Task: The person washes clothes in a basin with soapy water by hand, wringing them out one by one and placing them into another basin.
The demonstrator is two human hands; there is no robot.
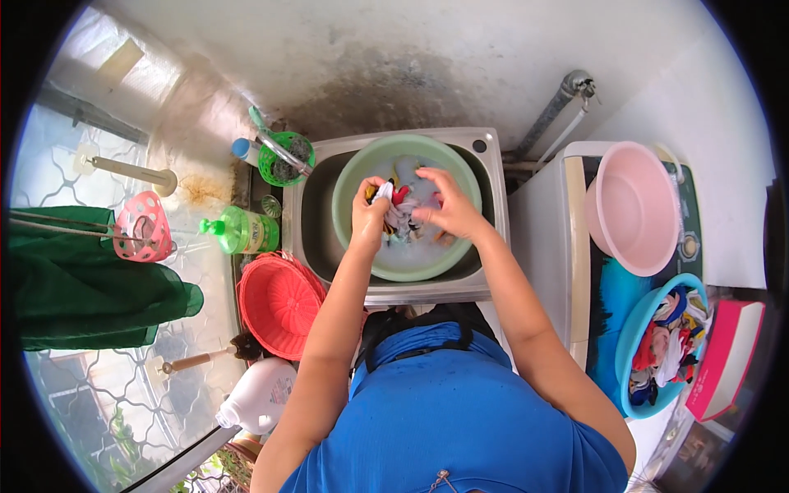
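Observation:
A pale green plastic basin (345, 243) sits in a stainless steel sink (496, 246). Cloudy, sudsy water (410, 256) and several small cloth pieces fill it. My left hand (372, 212) grips a bunched light-coloured cloth (397, 212) with red and dark parts, just above the water. To its right, my right hand (453, 206) has thumb and fingers spread over the basin; nothing shows held between them. Part of the cloth is hidden by my left fingers. The chrome faucet (286, 154) reaches over the sink's left rim.
Left of the sink stand a green soap pump bottle (240, 230), a green basket (266, 161) with scouring pads, red baskets (280, 302) and a white jug (262, 394). At right, a pink basin (638, 209) and a blue basin (625, 357) of clothes rest on an appliance.

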